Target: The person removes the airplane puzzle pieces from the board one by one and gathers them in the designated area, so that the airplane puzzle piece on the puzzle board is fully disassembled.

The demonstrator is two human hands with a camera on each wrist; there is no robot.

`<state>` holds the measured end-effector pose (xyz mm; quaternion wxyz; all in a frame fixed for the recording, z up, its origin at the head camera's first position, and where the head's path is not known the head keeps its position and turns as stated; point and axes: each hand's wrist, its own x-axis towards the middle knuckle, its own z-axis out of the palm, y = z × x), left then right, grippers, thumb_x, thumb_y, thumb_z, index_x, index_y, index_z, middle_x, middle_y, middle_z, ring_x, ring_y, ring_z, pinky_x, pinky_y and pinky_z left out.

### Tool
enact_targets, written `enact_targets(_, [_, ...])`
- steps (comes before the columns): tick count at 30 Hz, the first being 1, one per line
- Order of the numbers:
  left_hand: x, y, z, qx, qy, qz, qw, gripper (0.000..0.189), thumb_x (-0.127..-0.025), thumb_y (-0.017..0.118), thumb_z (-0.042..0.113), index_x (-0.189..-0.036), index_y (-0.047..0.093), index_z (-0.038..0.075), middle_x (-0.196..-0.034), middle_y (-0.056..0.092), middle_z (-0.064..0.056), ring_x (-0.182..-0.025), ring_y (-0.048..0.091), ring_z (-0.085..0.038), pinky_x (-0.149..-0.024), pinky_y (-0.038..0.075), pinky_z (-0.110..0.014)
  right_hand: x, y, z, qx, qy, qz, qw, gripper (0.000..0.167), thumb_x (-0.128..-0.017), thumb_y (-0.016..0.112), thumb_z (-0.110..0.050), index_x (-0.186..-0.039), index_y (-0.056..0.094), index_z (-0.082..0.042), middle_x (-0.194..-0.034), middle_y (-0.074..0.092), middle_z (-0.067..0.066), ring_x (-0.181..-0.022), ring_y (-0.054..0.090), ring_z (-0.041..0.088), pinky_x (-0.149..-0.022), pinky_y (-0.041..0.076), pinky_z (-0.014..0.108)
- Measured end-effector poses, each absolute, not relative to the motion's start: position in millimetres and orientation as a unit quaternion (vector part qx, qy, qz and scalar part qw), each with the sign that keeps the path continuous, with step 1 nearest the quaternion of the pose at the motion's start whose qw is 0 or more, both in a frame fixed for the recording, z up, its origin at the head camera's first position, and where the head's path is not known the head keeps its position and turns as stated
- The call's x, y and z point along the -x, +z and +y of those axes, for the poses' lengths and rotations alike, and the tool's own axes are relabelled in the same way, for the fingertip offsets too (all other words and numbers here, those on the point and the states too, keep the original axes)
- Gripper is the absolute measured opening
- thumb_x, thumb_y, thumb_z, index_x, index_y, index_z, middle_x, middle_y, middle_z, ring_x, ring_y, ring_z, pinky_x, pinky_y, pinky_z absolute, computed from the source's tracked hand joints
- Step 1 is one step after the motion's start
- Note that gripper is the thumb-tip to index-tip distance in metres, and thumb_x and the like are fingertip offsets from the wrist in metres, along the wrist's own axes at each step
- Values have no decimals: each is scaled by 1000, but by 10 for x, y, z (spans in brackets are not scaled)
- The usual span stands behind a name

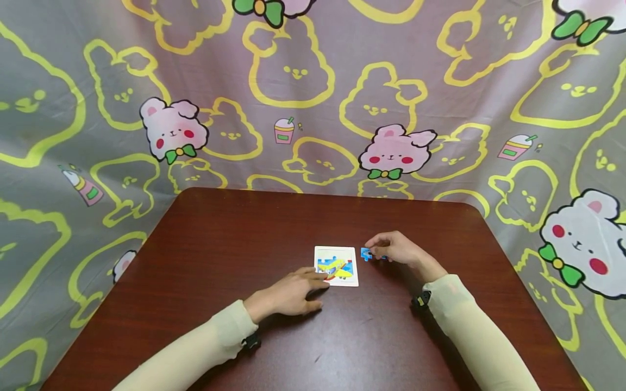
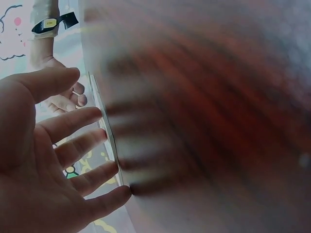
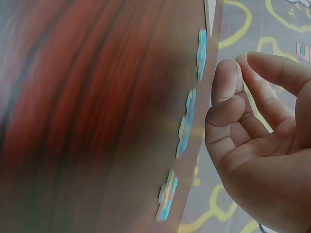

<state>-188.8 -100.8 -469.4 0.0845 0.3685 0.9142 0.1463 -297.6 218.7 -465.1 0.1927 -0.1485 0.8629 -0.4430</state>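
A square jigsaw puzzle board (image 1: 335,248) with a white border lies on the table, showing a yellow airplane (image 1: 342,267) on blue pieces. My left hand (image 1: 290,293) rests fingertips on its near left side, fingers spread and fairly straight; in the left wrist view they meet the board's thin edge (image 2: 111,133). To the right of the board, my right hand (image 1: 398,248) hovers over loose blue puzzle pieces (image 1: 365,253), partly covering them. In the right wrist view its fingers curl loosely with nothing seen between them, and three pieces (image 3: 186,124) lie flat in a row beside them.
The dark reddish-brown table (image 1: 235,233) has rounded far corners. Behind it and at both sides hangs a grey curtain (image 1: 313,125) with cartoon rabbits. Each wrist carries a black strap, such as the right wrist strap (image 1: 421,298).
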Motion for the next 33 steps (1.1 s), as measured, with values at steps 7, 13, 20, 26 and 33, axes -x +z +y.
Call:
enact_targets(7, [1882, -4689, -999, -366, 147, 915, 90, 49, -93, 66, 34, -138, 61, 14, -152, 51, -4, -144, 41, -35, -110, 42, -58, 2969, -4705, 1993, 149, -443, 861, 202, 20, -94, 66, -13, -112, 72, -6, -89, 71, 15, -76, 63, 22, -56, 46, 29])
enact_targets(13, [1884, -4689, -994, -370, 142, 914, 87, 49, -93, 66, 35, -137, 62, 14, -152, 51, -5, -143, 42, -35, -111, 41, -56, 2949, -4681, 1812, 165, -438, 860, 206, 20, -94, 67, -14, -112, 72, -8, -82, 69, 11, -74, 63, 26, -55, 46, 30])
enact_targets(20, [1893, -4685, -987, -371, 144, 914, 84, 48, -93, 66, 34, -137, 62, 14, -151, 52, -4, -142, 43, -34, -108, 43, -58, 2943, -4625, 1610, 192, -432, 855, 213, 22, -95, 66, -15, -114, 72, -7, -88, 73, 12, -74, 63, 26, -53, 41, 24])
enact_targets(26, [1898, -4692, -984, -375, 145, 912, 79, 49, -92, 67, 33, -136, 62, 13, -150, 53, -2, -141, 44, -34, -110, 43, -56, 2948, -4624, 1471, 212, -426, 853, 217, 21, -95, 67, -15, -113, 72, -6, -94, 75, 13, -75, 68, 22, -52, 41, 24])
enact_targets(33, [1907, -4706, -983, -378, 145, 911, 79, 49, -92, 67, 33, -137, 62, 12, -151, 53, -2, -142, 43, -34, -112, 41, -54, 2956, -4717, 1351, 235, -437, 841, 216, 19, -92, 65, -7, -109, 72, 0, -97, 75, 16, -72, 69, 19, -58, 49, 25])
